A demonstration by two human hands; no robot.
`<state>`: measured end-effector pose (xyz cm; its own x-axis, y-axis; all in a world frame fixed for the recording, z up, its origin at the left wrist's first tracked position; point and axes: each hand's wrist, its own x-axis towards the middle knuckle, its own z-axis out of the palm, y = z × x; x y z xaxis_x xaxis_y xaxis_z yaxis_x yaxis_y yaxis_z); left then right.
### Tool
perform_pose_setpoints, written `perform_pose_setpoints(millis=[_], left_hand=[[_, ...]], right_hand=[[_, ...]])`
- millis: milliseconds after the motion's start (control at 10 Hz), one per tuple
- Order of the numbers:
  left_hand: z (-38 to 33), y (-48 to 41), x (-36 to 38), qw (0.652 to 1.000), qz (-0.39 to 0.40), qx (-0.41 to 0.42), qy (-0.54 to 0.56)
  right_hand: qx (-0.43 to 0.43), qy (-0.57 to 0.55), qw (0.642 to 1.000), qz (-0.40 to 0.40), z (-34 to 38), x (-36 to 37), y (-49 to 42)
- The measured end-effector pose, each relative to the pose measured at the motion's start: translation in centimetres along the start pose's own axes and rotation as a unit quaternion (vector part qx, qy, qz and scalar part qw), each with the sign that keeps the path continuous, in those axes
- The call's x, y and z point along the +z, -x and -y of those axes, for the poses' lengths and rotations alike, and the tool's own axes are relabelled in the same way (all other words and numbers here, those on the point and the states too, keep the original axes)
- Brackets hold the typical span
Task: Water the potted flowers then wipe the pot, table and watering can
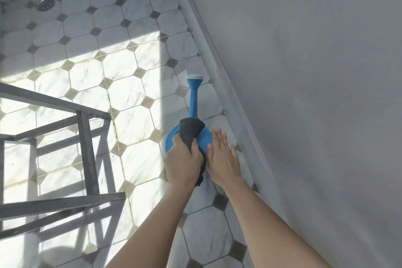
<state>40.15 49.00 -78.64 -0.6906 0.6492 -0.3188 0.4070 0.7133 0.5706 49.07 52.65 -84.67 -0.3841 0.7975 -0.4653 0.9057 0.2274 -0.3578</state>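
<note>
A blue watering can with a white-tipped spout stands on the tiled floor by the wall, its spout pointing away from me. My left hand grips a dark grey cloth and holds it against the top of the can. My right hand lies flat with straight fingers at the can's right side, over the floor beside the skirting. The pot and the flowers are out of view.
A grey metal table frame stands at the left, casting shadows on the sunlit tiles. A pale wall and its skirting run along the right. A round floor drain sits at the far left corner.
</note>
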Motion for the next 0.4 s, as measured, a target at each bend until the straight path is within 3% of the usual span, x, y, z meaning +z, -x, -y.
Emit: perform_pose_setpoints(millis=[200,400], left_hand=[[0.5,-0.2,0.7,1.0,0.011,-0.001,0.004],[-0.9,0.5,-2.9,0.994,0.063,-0.016,-0.087]], right_hand=[[-0.009,-0.032,0.999,0.016,-0.3,0.9,-1.0],[-0.017,0.001,1.0,0.011,0.6,-3.9,2.0]])
